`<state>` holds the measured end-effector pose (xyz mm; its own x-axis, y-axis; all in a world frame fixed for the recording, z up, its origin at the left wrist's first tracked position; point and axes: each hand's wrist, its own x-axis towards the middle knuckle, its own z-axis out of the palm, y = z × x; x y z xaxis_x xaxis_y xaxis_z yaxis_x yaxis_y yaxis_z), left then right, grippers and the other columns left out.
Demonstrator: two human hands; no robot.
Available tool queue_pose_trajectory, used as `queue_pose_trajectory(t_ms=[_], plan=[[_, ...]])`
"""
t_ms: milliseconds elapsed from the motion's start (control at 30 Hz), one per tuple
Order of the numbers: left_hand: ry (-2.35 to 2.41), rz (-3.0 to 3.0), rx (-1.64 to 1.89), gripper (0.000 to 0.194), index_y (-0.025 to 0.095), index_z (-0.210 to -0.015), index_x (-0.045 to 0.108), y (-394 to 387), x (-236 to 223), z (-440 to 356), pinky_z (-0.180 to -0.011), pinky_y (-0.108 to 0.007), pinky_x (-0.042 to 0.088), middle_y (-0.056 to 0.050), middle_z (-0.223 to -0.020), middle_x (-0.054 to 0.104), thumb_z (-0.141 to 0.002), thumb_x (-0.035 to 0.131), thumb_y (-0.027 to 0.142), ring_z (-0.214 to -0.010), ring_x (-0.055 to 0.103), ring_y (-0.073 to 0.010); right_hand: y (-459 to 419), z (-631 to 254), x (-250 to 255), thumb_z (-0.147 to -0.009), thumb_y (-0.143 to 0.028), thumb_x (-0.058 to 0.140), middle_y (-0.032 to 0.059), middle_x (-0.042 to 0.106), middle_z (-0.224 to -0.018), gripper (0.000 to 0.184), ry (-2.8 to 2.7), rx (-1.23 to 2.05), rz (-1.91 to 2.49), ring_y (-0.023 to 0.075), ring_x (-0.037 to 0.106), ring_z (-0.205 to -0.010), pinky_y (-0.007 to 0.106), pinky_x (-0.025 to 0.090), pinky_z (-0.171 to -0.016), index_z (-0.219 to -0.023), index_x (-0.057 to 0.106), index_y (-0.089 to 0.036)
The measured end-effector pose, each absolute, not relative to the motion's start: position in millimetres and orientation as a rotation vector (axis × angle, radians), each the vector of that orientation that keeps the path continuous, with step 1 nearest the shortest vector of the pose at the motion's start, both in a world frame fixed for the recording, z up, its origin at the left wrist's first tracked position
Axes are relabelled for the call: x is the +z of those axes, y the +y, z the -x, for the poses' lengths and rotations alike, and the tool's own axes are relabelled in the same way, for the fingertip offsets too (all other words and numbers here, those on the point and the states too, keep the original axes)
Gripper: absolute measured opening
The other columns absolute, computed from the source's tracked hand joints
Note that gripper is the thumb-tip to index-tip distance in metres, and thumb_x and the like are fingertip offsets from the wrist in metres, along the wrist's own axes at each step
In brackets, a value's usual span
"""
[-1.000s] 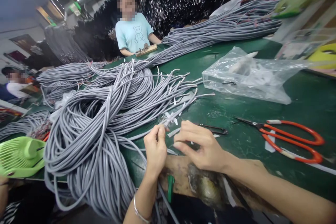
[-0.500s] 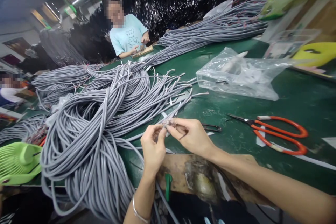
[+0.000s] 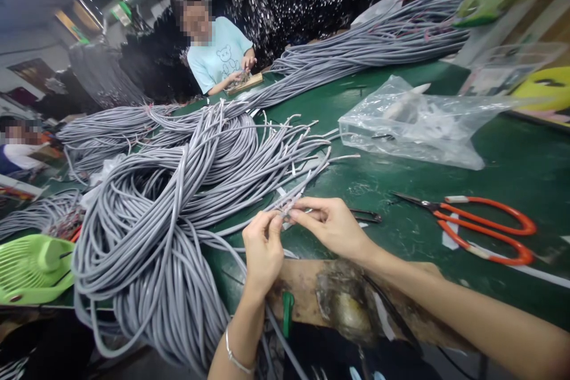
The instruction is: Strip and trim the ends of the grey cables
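My left hand (image 3: pixel 262 249) is closed, thumb and fingers pinching what looks like the end of a grey cable; the cable (image 3: pixel 285 338) runs out below the wrist. Fingertip to fingertip with it, my right hand (image 3: pixel 332 225) pinches the same cable end, whose fine detail is too small to make out. Just beyond the fingers lie loose cable ends (image 3: pixel 318 166) from a large coiled bundle of grey cables (image 3: pixel 151 237) at the left. Below my hands a worn wooden board (image 3: pixel 303 285) sits at the table edge, with a green clip (image 3: pixel 287 313) and a rounded, stained metal piece (image 3: pixel 347 312).
Orange-handled scissors (image 3: pixel 485 228) lie on the green table (image 3: pixel 378 190) at right, near dark tweezers (image 3: pixel 367 215). Behind them is a clear plastic bag (image 3: pixel 409 124). More grey cables (image 3: pixel 369 41) stretch along the back, where a co-worker (image 3: pixel 220 53) sits. A green fan (image 3: pixel 35 267) stands at left.
My right hand, apart from the left a second ago, has come in to meet its fingertips at the cable end. The co-worker's hands have risen over a small wooden board.
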<state>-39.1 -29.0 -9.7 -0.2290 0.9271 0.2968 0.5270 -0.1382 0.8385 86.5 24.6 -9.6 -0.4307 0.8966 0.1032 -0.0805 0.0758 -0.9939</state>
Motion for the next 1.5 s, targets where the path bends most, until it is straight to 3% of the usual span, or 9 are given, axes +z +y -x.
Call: queue_pose_trajectory(t_ms=[133,233,333,567,767,867,1100,1267,1500], plan=[[1.646,-1.603,1.301,0.028,0.015,-0.068,0.058,-29.3,-8.6,38.8,-0.056,-0.021,0.035,0.0,-0.061,0.056,-0.087,0.04,0.027,-0.058,0.05,-0.0115,25.5,-86.3,0.0,-0.061,-0.03,0.064,0.0,0.061,-0.06,0.017,-1.375,1.631,0.849,0.0079,0.052,-0.049,0.02,0.044,-0.047,-0.064,0.064,-0.013],[1.6,-1.602,1.293,0.028,0.015,-0.068,0.056,-29.8,-10.3,39.2,-0.057,-0.022,0.033,0.0,-0.062,0.055,-0.087,0.039,0.027,-0.059,0.048,-0.0114,25.3,-86.3,4.8,-0.058,-0.026,0.063,-0.005,0.051,-0.047,0.013,-1.258,1.834,0.866,0.0008,0.031,-0.033,0.015,0.024,-0.031,-0.061,0.061,-0.013],[1.553,-1.561,1.29,0.028,0.015,-0.068,0.054,-29.6,-10.3,40.6,-0.055,-0.022,0.031,0.0,-0.062,0.051,-0.087,0.04,0.031,-0.057,0.044,-0.0108,24.9,-87.2,4.3,-0.059,-0.025,0.061,-0.0071,0.047,-0.045,0.012,-1.168,1.994,0.879,-0.0019,0.018,-0.03,0.016,0.012,-0.03,-0.061,0.059,-0.013],[1.355,-1.404,1.06,0.042,0.015,-0.06,0.048,-29.7,-1.1,48.1,-0.046,-0.023,0.018,0.006,-0.05,0.027,-0.082,0.043,0.05,-0.047,0.021,-0.0073,32.3,-97.4,1.5,-0.062,-0.015,0.065,0.0002,0.057,-0.091,0.045,-1.512,1.787,0.505,0.0022,0.046,-0.053,0.016,0.039,-0.049,-0.106,0.06,-0.021],[1.225,-1.391,0.957,0.046,0.016,-0.055,0.039,-32.5,1.8,55.9,-0.047,-0.024,0.016,0.007,-0.052,0.024,-0.081,0.044,0.054,-0.049,0.016,-0.0065,41.1,-103.1,3.0,-0.067,-0.019,0.069,0.0044,0.058,-0.091,0.006,-1.903,1.569,0.324,0.0079,0.052,-0.068,0.017,0.038,-0.051,-0.072,0.07,-0.016],[1.196,-1.394,0.962,0.048,0.016,-0.054,0.038,-33.5,3.8,58.6,-0.046,-0.024,0.016,0.007,-0.051,0.024,-0.08,0.044,0.056,-0.048,0.017,-0.0065,41.0,-98.0,-1.6,-0.06,-0.025,0.077,0.0025,0.06,-0.071,0.012,-1.747,1.589,0.335,0.01,0.054,-0.064,0.021,0.043,-0.056,-0.064,0.07,-0.016],[1.213,-1.35,1.121,0.046,0.015,-0.061,0.047,-33.1,2.4,56.1,-0.045,-0.022,0.018,0.006,-0.051,0.028,-0.079,0.046,0.057,-0.047,0.02,-0.0066,25.4,-78.2,-8.2,-0.043,-0.033,0.083,-0.0025,0.056,-0.05,0.03,-1.28,1.717,0.633,0.0054,0.044,-0.043,0.019,0.034,-0.041,-0.049,0.06,-0.015],[1.221,-1.208,1.289,0.043,0.015,-0.066,0.048,-29.5,0.3,50.7,-0.044,-0.021,0.02,0.006,-0.053,0.032,-0.074,0.053,0.057,-0.046,0.023,-0.0056,19.0,-70.7,-9.3,-0.049,-0.042,0.08,-0.0082,0.048,-0.047,0.039,-1.048,1.95,0.69,-0.0013,0.019,-0.032,0.017,0.011,-0.032,-0.062,0.054,-0.015],[1.243,-1.142,1.341,0.043,0.013,-0.066,0.056,-27.7,0.2,47.1,-0.043,-0.02,0.02,0.005,-0.051,0.037,-0.068,0.061,0.056,-0.044,0.025,-0.0042,23.1,-71.8,-12.6,-0.062,-0.042,0.07,-0.0084,0.047,-0.058,0.035,-1.186,1.845,0.721,-0.0001,0.022,-0.034,0.017,0.015,-0.032,-0.072,0.047,-0.018]])
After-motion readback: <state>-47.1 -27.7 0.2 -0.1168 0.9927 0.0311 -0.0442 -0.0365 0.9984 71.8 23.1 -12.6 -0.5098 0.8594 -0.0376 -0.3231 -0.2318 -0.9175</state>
